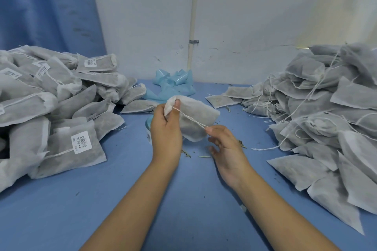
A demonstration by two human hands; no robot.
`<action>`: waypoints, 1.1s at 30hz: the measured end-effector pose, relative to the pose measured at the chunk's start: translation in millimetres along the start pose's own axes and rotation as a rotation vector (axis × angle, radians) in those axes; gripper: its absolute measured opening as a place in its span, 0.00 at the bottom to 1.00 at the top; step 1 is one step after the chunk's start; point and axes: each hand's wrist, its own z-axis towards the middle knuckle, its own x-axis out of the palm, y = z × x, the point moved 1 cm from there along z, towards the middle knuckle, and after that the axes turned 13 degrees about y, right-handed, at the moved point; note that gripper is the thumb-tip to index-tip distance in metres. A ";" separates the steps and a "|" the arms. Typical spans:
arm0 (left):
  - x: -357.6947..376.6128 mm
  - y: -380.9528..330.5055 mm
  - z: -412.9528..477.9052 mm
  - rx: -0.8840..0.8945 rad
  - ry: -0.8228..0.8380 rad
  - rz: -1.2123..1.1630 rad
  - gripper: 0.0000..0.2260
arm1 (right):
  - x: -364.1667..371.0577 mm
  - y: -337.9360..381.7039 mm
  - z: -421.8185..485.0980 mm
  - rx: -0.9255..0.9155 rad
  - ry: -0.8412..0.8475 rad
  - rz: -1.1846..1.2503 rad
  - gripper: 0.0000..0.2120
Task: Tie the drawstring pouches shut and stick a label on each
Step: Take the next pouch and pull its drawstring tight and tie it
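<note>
Filled pouch (195, 115) held above the table (122, 189).
Left hand (166, 128) grips the pouch's gathered neck; right hand (226, 145) pinches the taut drawstring (191, 118), remaining fingers loosely spread.

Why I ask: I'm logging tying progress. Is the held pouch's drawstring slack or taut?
Taut. The drawstring runs straight from the pouch mouth in the left hand to the pinching right hand.

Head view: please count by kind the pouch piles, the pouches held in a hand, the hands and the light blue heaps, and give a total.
Pouch piles: 2 (labelled pile, unlabelled pile)
Pouches held: 1 (held pouch)
Hands: 2 (left hand gripping the held pouch, right hand pinching its drawstring)
Light blue heaps: 1 (light blue heap)
Total: 6
</note>
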 end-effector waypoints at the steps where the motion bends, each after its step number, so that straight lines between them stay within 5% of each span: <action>1: -0.1 0.2 -0.1 -0.014 0.006 -0.003 0.09 | -0.3 -0.7 0.4 -0.008 -0.001 -0.009 0.10; 6: -0.9 0.0 3.7 -0.170 0.054 -0.050 0.06 | -3.0 -6.3 4.0 0.029 -0.019 0.064 0.09; 11: -1.2 1.5 2.0 -0.241 0.237 -0.509 0.11 | -6.4 -8.1 7.3 -0.010 -0.129 0.115 0.10; 17: 10.5 22.8 -10.2 -0.223 0.267 -0.135 0.26 | -3.2 -10.8 6.7 -0.026 -0.104 0.098 0.08; 22: 9.2 26.2 -11.8 -0.152 0.139 -0.158 0.09 | 4.7 -14.1 4.6 -0.053 -0.064 0.045 0.04; 33: -4.7 20.7 -2.2 -0.288 0.054 -0.436 0.04 | 6.8 -22.9 6.7 -0.061 -0.108 -0.144 0.16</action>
